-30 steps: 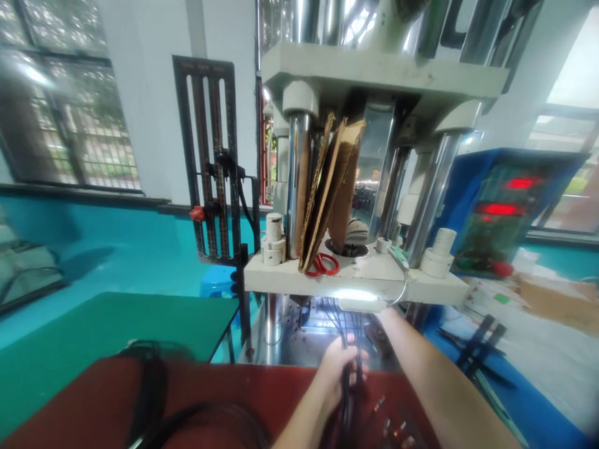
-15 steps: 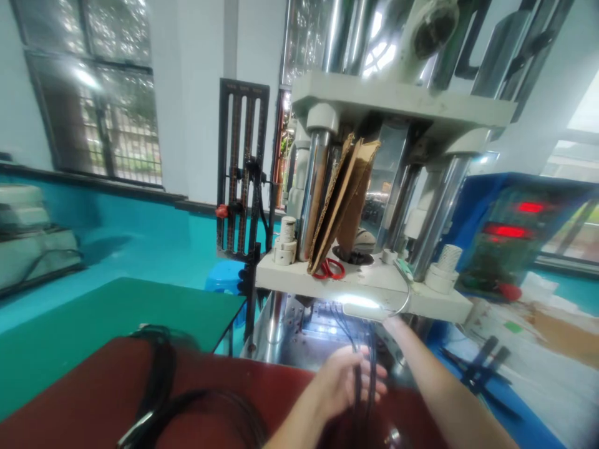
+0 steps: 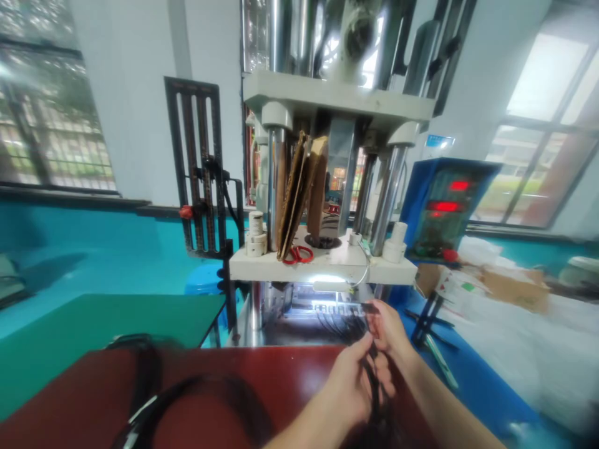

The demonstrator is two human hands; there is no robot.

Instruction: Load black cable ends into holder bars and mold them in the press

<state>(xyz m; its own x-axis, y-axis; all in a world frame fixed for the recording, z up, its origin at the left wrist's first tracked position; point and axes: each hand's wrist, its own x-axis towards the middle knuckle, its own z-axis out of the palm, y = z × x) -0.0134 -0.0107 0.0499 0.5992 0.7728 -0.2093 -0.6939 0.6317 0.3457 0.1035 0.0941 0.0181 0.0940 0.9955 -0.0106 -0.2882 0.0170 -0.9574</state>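
- My left hand (image 3: 350, 386) is closed around a bunch of thin black cables (image 3: 374, 380); the fingers are curled and the thumb presses the cables from the side.
- My right hand (image 3: 388, 330) is just beside the left one, a little nearer to the big white and steel press machine (image 3: 327, 187). Its fingers pinch the same black cables higher up, so both hands hold the bunch together.
- The cables run from my hands toward the lit opening under the white lower plate (image 3: 322, 269) of the machine, where a row of cable ends lies in the bright light. I cannot tell how they are fixed there.
- The cables and both hands are over the far edge of the dark red counter (image 3: 262, 374), directly in front of the machine.
- On the red counter, to the left of my hands, lies a coil of thicker black cable (image 3: 154, 399), blurred.
- On the white lower plate of the machine stand folded pieces of brown cardboard (image 3: 299, 193), leaning against a steel column, and red-handled scissors (image 3: 298, 254) lie at their foot.
- To the right of the machine is a blue control box (image 3: 442, 206) with red glowing digits.
- To the left of the machine stands a black metal rack (image 3: 201, 168) with a red knob, and lower a green counter (image 3: 107, 324).
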